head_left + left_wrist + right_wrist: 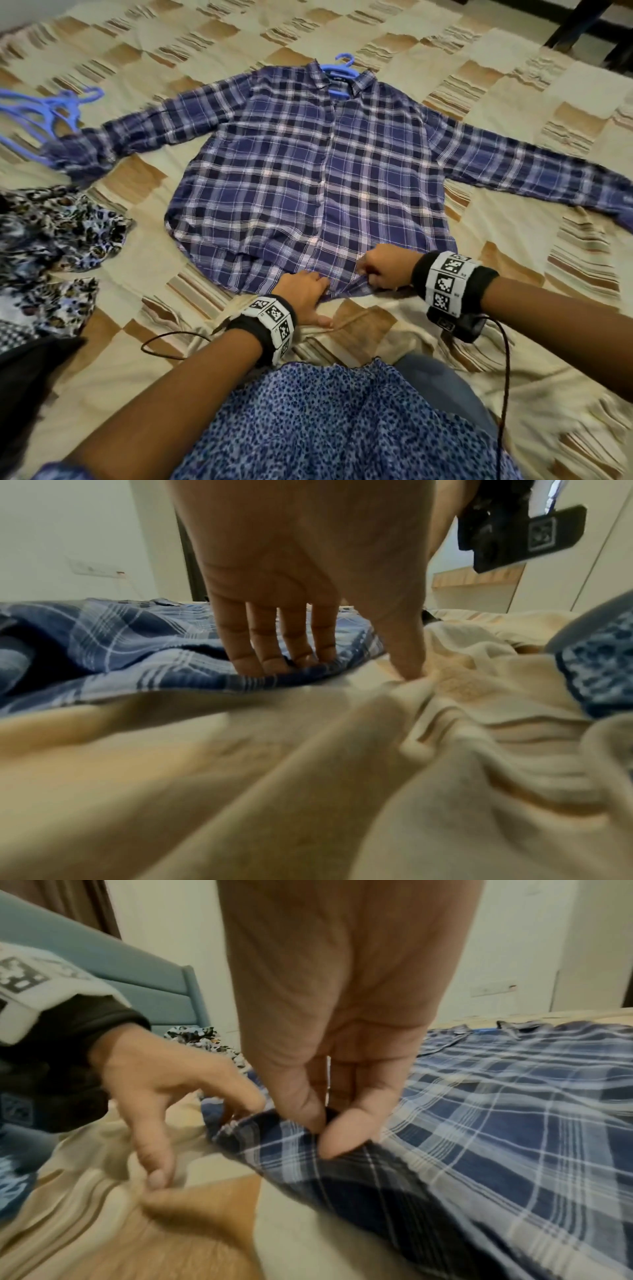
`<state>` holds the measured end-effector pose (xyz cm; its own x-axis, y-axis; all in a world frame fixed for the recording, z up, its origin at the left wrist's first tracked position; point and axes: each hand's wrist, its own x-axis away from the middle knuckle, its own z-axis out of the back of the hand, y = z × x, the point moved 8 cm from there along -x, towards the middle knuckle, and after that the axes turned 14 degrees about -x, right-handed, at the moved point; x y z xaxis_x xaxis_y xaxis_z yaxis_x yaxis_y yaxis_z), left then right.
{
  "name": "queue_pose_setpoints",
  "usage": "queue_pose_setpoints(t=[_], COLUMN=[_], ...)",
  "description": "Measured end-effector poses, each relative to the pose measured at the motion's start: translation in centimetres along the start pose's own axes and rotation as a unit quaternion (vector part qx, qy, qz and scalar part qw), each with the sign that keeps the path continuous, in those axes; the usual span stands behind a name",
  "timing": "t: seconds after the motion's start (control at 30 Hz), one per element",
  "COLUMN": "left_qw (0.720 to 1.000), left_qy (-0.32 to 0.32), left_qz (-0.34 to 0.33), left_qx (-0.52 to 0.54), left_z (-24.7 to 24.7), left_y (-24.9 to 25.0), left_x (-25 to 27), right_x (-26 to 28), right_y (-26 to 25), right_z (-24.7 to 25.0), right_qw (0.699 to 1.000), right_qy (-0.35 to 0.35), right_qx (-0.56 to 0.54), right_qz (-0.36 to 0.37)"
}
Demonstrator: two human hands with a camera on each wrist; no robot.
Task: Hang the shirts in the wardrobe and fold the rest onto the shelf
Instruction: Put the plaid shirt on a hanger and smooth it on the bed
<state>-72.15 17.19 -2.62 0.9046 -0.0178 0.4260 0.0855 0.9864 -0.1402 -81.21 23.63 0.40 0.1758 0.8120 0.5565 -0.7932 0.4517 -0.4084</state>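
Plaid shirt [308, 164] lay spread front-up on the bed [479, 85], buttoned, both sleeves stretched out to the sides. A blue hanger [337, 70] sat inside the collar, its hook poking out past the neckline. Bed cover was a cream and tan checked patchwork with striped squares.

Both hands worked at the shirt's bottom hem, near the person. Right hand [385, 265] pinched a fold of the hem between thumb and fingers; the right wrist view showed the thumb [342, 1131] pressed against the fabric and the cloth lifted slightly off the bed. Left hand [306, 293] rested on the hem just beside it, fingers [270, 647] laid straight onto the plaid edge, thumb down on the bed cover, not curled round anything. The two hands sat close together, hem bunched between them.

A loose cluster of spare blue hangers [41, 113] lay at the far left, touching the end of the shirt's sleeve. Two leopard-print garments [58, 233] lay crumpled on the left side of the bed, apart from the shirt. Both wrists wore black bands with printed square markers; a cable trailed from each. The person's blue spotted clothing filled the near foreground.
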Motion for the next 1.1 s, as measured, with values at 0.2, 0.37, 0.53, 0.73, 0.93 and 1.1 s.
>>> queue_pose_setpoints(t=[0.2, 0.37, 0.53, 0.73, 0.93, 1.1], left_qw=[0.993, 0.986, 0.996, 0.990, 0.987, 0.987], left_qy=[0.021, -0.061, -0.036, -0.113, -0.084, -0.085], left_qz=[0.114, 0.124, 0.071, 0.059, 0.134, 0.133], left_qx=[-0.016, -0.090, -0.051, -0.059, 0.023, 0.002], left_z=[0.0, -2.1, -1.8, -2.8, -1.0, -3.0], left_y=[-2.0, -4.0, -4.2, -4.2, -8.7, -11.1], left_x=[0.1, 1.3, 2.6, 4.3, 5.1, 5.3], right_x=[0.7, 1.2, 1.5, 1.6, 1.3, -1.4], right_y=[0.5, 0.1, -0.1, 1.9, 1.4, -3.0], right_z=[1.4, -0.2, -2.4, -4.7, -3.0, 0.0], right_qw=[0.996, 0.999, 0.992, 0.982, 0.988, 0.998], right_qy=[0.056, -0.019, -0.118, -0.169, -0.122, 0.015], right_qx=[-0.073, -0.033, 0.034, 0.041, -0.053, 0.058], right_qz=[0.016, 0.008, -0.016, -0.078, -0.073, 0.013])
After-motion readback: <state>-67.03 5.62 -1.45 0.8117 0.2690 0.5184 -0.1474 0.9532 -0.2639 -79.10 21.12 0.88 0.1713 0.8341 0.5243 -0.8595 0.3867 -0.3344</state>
